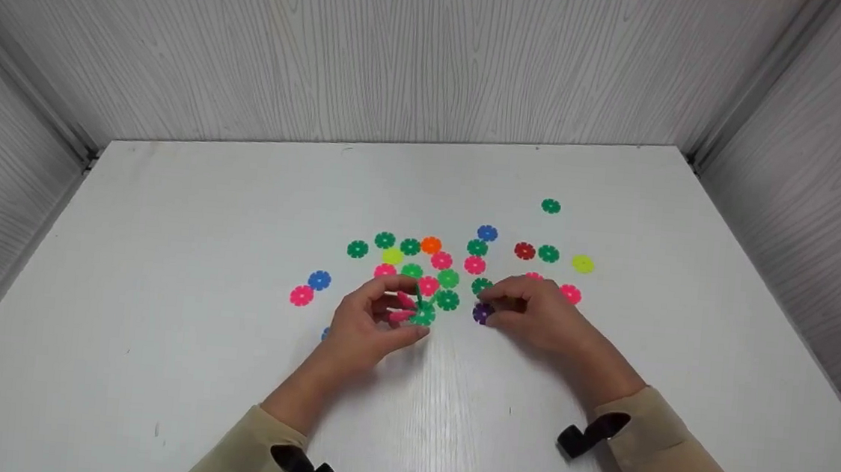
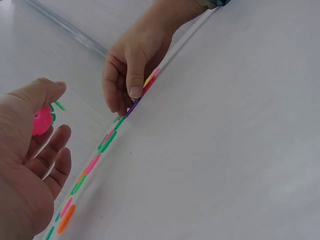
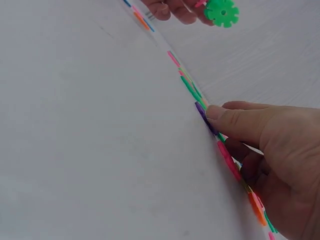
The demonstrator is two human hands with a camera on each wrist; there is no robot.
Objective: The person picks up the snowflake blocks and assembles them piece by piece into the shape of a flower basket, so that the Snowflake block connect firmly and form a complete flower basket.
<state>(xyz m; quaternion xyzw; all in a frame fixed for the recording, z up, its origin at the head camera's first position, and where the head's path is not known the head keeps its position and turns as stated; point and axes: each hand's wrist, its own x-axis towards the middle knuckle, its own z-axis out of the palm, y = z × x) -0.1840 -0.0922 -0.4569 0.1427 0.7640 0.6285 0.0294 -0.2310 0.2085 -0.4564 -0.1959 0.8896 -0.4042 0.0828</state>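
Note:
My left hand (image 1: 368,326) holds a small joined cluster of notched plastic discs, raised over the table. A light green disc (image 3: 223,12) and a pink disc (image 2: 42,121) show in that cluster, and the curled fingers hide part of it. To the right, my right hand (image 1: 549,317) is down at the tabletop. Its thumb and fingertips pinch the edge of a purple notched disc (image 1: 482,314). Just beyond those fingertips lies a dark green disc (image 1: 482,286), partly covered by the hand.
Loose notched discs lie scattered on the white table (image 1: 194,248) ahead of both hands, among them an orange disc (image 1: 431,245), a dark red disc (image 1: 525,251) and a yellow disc (image 1: 583,264). A blue disc (image 1: 319,280) is left of the left hand. Grained panels (image 1: 405,55) enclose the table.

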